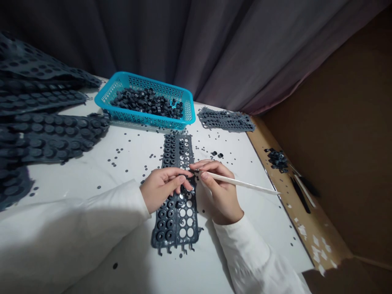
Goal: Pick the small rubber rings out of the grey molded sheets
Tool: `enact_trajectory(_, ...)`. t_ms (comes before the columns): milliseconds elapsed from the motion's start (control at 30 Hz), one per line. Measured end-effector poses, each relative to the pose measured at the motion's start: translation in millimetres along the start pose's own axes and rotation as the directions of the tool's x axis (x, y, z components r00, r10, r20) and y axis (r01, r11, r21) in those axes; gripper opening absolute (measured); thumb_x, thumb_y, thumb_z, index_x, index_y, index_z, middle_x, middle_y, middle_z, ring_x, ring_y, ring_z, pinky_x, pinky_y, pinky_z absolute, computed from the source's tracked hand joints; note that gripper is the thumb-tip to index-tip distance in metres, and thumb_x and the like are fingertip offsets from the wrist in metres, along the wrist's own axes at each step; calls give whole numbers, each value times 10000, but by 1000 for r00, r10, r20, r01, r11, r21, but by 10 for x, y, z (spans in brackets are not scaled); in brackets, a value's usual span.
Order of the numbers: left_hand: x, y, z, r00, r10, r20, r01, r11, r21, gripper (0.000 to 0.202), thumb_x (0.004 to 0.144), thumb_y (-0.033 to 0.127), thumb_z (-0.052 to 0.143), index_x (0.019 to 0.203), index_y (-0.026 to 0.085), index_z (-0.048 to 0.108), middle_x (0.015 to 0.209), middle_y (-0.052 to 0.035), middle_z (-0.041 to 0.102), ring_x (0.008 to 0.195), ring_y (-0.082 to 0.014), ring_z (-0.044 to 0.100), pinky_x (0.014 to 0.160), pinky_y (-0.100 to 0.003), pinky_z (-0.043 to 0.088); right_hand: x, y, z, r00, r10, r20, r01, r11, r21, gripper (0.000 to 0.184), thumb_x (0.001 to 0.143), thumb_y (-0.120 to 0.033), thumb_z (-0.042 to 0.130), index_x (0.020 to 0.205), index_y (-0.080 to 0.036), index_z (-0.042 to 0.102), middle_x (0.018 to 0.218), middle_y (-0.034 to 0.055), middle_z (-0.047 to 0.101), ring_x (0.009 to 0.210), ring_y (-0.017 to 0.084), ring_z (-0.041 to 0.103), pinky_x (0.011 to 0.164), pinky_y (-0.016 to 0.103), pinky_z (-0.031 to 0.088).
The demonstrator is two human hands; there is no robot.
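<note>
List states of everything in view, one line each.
left hand: fingertips on rubber sheet
right hand: gripping white stick
white stick: held low, tip at the sheet
rubber sheet: flat, many holes empty
blue basket: upright, holding loose rings
stacked sheets: piled, holes filled

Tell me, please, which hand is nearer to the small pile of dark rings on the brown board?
Right. The right hand, holding a white stick, is left of the pile; the left hand is farther left.
</note>
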State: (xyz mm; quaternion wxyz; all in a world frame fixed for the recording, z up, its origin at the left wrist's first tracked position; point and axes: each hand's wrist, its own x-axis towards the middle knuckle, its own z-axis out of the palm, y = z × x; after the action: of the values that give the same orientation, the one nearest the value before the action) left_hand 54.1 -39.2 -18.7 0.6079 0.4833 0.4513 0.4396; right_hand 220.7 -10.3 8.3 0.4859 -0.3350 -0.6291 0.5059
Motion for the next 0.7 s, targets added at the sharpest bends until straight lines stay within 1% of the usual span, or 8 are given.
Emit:
enact_trajectory(100,7,11,5,1000,3,-7,-3,1000,-13,270,823,343,562,949,128,665,732,-54,711,537,-98,509,478,-191,394,-8,7,0,998,-43,47,43,999,-1,46,824,-192,638,831,-230,663,930,37,708,952,189,626,879,387,484)
enact_trajectory(233,9,24,7,1000,8,14,-8,999,-32,292,821,359,561,944,112,659,716,-58,712,521,-93,514,473,-187,392,-20,17,11,991,-90,98,94,995,-39,66,821,-182,642,852,-234,669,946,51,714,971,204,620,892,417,472)
enact_trajectory(433,-4,25,4,1000,-4,13,5,999,-33,295,818,376,573,918,113,664,702,-66,719,501,-93,536,467,-188,400,-39,13,30,992,-95,86,101,993,-60,85,831,-170,628,866,-240,662,958,48,712,971,200,621,883,415,477)
enact_trajectory(700,-19,50,15,998,70,-7,-70,996,-47,246,815,343,582,820,114,673,612,-37,688,471,-88,542,462,-185,438,-63,9,56,991,-102,89,109,991,-82,74,837,-183,622,867,-240,659,971,46,701,971,198,623,870,413,489)
